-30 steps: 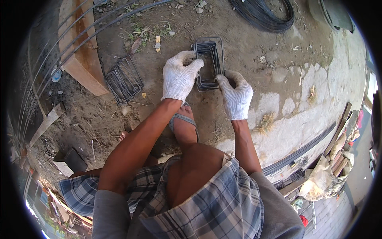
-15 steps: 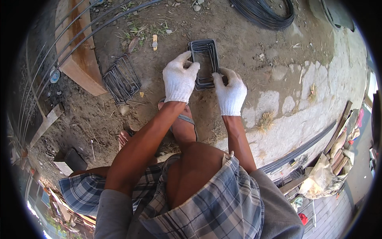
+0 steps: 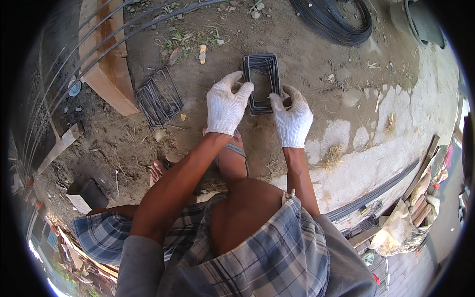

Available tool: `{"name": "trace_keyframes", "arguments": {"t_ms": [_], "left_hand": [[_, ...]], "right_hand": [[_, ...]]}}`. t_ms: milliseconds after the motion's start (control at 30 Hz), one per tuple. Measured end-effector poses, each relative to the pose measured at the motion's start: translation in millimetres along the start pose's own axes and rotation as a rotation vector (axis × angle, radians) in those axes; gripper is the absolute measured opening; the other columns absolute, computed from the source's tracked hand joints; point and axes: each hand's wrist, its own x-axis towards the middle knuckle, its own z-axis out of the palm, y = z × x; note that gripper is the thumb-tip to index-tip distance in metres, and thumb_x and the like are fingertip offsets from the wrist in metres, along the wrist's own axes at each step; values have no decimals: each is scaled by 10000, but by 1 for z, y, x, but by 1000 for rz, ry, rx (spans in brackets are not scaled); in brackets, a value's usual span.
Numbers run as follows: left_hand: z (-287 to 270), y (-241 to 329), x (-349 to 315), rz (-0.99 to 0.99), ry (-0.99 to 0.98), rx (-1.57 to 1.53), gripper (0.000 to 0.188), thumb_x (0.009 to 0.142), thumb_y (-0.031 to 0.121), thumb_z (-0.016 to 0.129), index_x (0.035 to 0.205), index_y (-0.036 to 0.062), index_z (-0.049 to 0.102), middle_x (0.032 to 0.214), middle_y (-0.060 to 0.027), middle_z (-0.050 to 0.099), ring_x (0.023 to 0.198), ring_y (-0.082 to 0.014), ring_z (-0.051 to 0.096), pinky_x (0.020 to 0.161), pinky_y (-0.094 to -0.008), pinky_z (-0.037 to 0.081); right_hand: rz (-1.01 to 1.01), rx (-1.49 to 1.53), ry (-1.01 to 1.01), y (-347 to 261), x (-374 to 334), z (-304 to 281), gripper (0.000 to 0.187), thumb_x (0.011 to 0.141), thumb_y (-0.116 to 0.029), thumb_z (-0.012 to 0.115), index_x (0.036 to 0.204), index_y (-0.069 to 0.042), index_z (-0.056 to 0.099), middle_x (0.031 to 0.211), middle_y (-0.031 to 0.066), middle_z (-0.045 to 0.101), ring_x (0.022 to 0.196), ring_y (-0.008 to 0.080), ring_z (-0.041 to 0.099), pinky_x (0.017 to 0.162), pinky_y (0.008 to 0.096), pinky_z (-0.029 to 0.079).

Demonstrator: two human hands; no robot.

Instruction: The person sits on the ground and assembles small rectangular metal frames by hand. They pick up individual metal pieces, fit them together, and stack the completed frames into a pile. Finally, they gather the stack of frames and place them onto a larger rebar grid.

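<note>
A neat stack of rectangular rebar stirrups (image 3: 273, 74) rests on the dirt in front of me. My left hand (image 3: 226, 106), in a white knitted glove, is at the stack's left side, thumb and fingers apart, with the thumb tip close to the bars. Just off the stack's lower right corner is my right hand (image 3: 292, 119), gloved the same way. Its thumb and fingers are spread, and the thumb lies nearest the metal. Neither hand grips anything. A looser pile of stirrups (image 3: 159, 96) lies to the left.
Beside the loose pile stands a wooden beam (image 3: 106, 64), with long bent rods (image 3: 148, 22) passing over it. A coil of dark wire (image 3: 336, 24) lies at the far right. Broken concrete (image 3: 366, 153) borders the dirt, with a bundle of dark rods (image 3: 373, 190) along it.
Both hands have drawn slightly away from the stacked stirrups, and their fingers have opened off the bars. The whole view has shifted a little.
</note>
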Motion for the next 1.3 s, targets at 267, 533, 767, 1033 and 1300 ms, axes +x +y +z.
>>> {"name": "trace_keyframes", "arguments": {"t_ms": [267, 533, 767, 1033, 1300], "left_hand": [[-132, -54, 38, -119, 439, 36, 366, 938, 212, 807, 1183, -60, 793, 1006, -97, 818, 887, -146, 723, 842, -297, 571], [-250, -102, 45, -564, 137, 25, 414, 904, 234, 857, 1191, -57, 790, 925, -85, 788, 675, -145, 695, 594, -300, 534], [-197, -107, 20, -459, 86, 442, 767, 847, 396, 850, 1395, -111, 677, 1264, -284, 767, 1167, -323, 753, 1048, -387, 555], [-260, -20, 23, -384, -108, 525, 688, 886, 430, 753, 1384, -41, 710, 1244, -258, 771, 1163, -324, 755, 1044, -393, 545], [-228, -9, 25, -469, -267, -369, 375, 1075, 298, 691, 1292, -7, 714, 898, -44, 714, 772, -132, 692, 698, -278, 560]], "right_hand": [[1, 28, 78, -13, -4, -16, 456, 913, -326, 886, 1268, -59, 783, 907, 124, 766, 755, 235, 721, 741, 377, 587], [-98, 171, 170, -37, -6, -27, 364, 940, -202, 877, 1265, -65, 789, 1020, 73, 808, 767, 130, 670, 740, 312, 580], [-57, 267, 70, -50, -13, -18, 347, 954, -190, 861, 1259, -41, 793, 1041, 86, 797, 823, 121, 668, 788, 293, 573], [-169, 325, -141, -88, -25, 11, 306, 960, -193, 806, 1230, -51, 777, 1076, 172, 784, 899, 277, 762, 847, 377, 597], [127, 813, -744, -110, -47, 91, 370, 1067, -275, 697, 1317, -5, 733, 1045, 132, 783, 783, 183, 713, 699, 341, 586]]}}
